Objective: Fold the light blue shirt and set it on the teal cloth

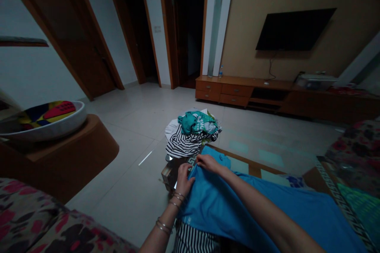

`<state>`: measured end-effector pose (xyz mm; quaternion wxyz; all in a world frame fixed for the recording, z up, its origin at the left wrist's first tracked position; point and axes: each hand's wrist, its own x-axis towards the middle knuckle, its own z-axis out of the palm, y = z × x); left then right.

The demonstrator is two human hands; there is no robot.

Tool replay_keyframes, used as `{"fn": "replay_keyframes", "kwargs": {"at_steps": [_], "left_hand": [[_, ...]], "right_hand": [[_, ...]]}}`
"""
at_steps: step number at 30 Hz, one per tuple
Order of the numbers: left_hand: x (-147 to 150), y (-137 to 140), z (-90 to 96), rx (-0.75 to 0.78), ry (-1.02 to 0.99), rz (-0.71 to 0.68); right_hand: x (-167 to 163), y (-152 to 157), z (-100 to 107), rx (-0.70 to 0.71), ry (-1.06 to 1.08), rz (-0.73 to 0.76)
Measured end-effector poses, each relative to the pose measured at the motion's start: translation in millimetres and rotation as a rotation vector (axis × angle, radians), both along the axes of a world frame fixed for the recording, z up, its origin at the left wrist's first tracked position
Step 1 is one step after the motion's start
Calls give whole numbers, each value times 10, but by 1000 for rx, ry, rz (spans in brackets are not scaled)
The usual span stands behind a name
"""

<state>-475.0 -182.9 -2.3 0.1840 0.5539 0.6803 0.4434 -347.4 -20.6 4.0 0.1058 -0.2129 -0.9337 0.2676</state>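
A bright blue shirt [219,201] is spread over the low table in front of me and drapes over its near edge. My right hand [209,163] pinches the cloth near the table's left end, fingers closed. Just left of it, my left hand [184,180], with several bangles on the wrist, has its fingertips closed on the shirt's edge. A blue fold with a small dark mark [221,158] lies flat beyond my right hand. Black-and-white striped fabric [192,239] shows beneath the shirt at the bottom.
Beyond the table [268,174] is a heap of clothes [192,130], with teal, white and striped pieces. A white basin [59,126] stands on a brown stand at left. A floral sofa [71,233] fills the lower left. A TV cabinet [234,89] runs along the far wall.
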Motion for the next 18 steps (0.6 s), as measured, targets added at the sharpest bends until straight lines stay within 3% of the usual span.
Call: {"fn": "replay_keyframes", "kwargs": {"at_steps": [3, 8, 12, 18], "left_hand": [[58, -3, 56, 35, -19, -61], [107, 33, 39, -186, -163, 6], [106, 48, 41, -176, -273, -2], [93, 92, 46, -197, -670, -39]], "right_hand": [[-1, -5, -14, -13, 23, -1], [-31, -13, -40, -29, 39, -13], [-58, -17, -61, -33, 39, -23], [-82, -15, -67, -40, 41, -33]]}}
